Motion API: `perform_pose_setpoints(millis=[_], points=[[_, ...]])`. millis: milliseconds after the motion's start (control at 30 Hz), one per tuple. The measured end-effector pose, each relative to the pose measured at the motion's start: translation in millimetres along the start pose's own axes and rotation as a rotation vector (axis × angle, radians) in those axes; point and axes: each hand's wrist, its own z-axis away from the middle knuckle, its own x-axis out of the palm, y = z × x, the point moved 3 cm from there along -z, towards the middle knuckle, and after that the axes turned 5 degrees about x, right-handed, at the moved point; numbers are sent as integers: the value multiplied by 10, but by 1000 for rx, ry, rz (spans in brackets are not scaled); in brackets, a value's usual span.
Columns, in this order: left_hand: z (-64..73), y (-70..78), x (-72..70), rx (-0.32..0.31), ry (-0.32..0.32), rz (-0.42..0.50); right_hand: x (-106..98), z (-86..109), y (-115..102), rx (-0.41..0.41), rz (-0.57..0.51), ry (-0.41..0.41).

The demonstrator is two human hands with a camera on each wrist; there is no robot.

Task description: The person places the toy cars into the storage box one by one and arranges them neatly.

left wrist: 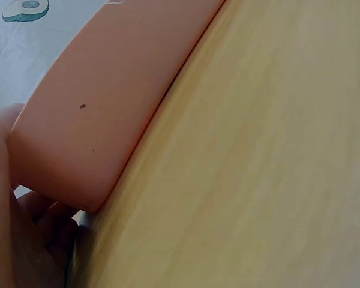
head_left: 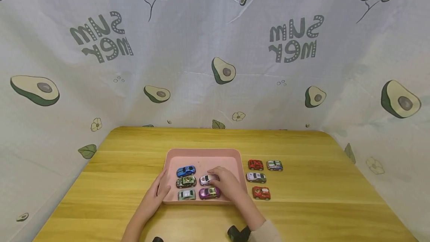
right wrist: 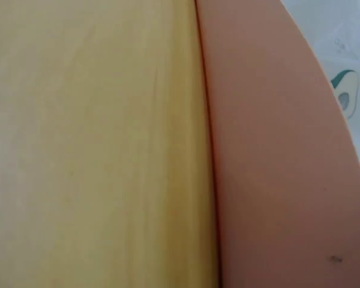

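Observation:
A pink tray (head_left: 205, 202) lies on the table with several toy cars in it. My left hand (head_left: 155, 194) holds the tray at its front left corner, thumb over the rim and fingers along the outer side. In the left wrist view that hand (left wrist: 24, 240) wraps the corner of the tray wall (left wrist: 90, 120). My right hand (head_left: 226, 183) reaches over the tray and grips a white toy car (head_left: 205, 179) with its fingers. Just in front of that car sits a purple toy car (head_left: 209, 193). Left of them are a blue car (head_left: 186, 171), a camouflage-green car (head_left: 186, 182) and a pale green car (head_left: 186, 195).
Right of the tray, on the wooden table (head_left: 302, 189), are a red car (head_left: 255, 165), a white-and-green car (head_left: 274, 165), a silver-white car (head_left: 256, 177) and another red car (head_left: 261, 193). A curtain printed with avocados (head_left: 223, 71) hangs behind and at both sides.

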Motion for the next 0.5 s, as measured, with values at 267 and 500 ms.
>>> perform_pose_setpoints(millis=[267,500], points=[[17,14,3,-7,-10,10,-251,136,38,1,-49,68],[12,25,-3,2,-9,-1,-517,271,140,118,-14,116]])
